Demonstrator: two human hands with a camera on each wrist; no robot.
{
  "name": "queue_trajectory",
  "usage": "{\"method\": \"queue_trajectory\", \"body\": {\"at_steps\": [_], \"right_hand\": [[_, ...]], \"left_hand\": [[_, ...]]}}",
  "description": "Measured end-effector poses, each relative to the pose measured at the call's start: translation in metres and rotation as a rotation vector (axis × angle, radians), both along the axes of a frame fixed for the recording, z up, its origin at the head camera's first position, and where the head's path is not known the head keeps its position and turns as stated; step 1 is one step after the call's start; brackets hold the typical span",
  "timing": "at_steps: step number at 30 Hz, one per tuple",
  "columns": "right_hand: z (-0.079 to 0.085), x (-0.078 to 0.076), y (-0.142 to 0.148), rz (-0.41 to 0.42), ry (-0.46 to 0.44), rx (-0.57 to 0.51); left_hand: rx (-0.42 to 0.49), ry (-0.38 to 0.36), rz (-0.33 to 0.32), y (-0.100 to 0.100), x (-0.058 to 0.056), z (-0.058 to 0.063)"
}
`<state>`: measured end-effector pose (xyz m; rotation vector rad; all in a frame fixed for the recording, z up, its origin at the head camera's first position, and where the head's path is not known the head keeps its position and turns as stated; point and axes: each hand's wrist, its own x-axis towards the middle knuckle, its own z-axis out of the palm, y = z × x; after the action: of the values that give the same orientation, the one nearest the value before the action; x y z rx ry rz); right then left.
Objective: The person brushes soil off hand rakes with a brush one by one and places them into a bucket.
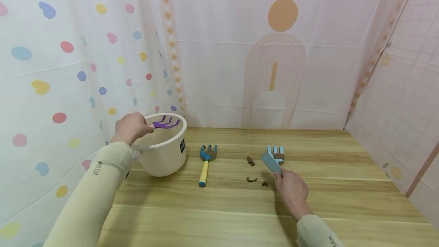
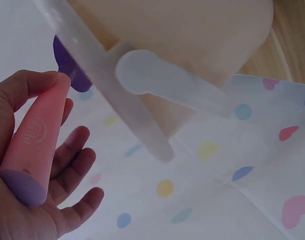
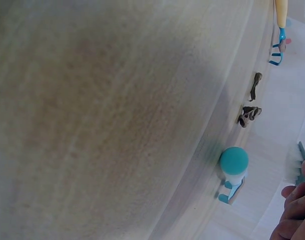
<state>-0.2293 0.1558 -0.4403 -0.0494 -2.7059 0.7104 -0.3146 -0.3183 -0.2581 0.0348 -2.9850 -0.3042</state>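
**A:** How do we handle this bit well? Our left hand (image 1: 133, 128) has thumb and index finger clamped on the pink handle (image 2: 38, 132) of the purple rake (image 1: 164, 125), left of centre in the frame, tines over the mouth of the white bucket (image 1: 161, 161).

**B:** Nice spot, but that pinch looks twisty to us. In the left wrist view our lower fingers are spread and off the grip, so we'd wrap them round too. We'd also tip the tines clear of the rim and watch the bucket's white carry handle (image 2: 167, 82) in case we snag it.

**A:** And our right hand (image 1: 293, 191), lower right?

**B:** Fingers curled round a flat blue-gray tool (image 1: 271, 162), blade overlapping the light-blue fork (image 1: 275, 150) on the counter (image 1: 212, 216). We can't tell whether they touch, so we'd lift straight up before swinging left. Brown scraps (image 1: 252, 161) lie just left of it, and the yellow-handled rake (image 1: 204, 171) sits between those and the bucket, easy to clip if we stay low.
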Motion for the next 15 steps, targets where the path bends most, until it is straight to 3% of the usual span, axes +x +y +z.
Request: {"method": "queue_trajectory", "body": {"at_steps": [15], "right_hand": [[-0.003,0.0,0.001,-0.004,-0.028,0.006]], "left_hand": [[-0.055,0.027,0.042,-0.004,-0.011,-0.024]]}}
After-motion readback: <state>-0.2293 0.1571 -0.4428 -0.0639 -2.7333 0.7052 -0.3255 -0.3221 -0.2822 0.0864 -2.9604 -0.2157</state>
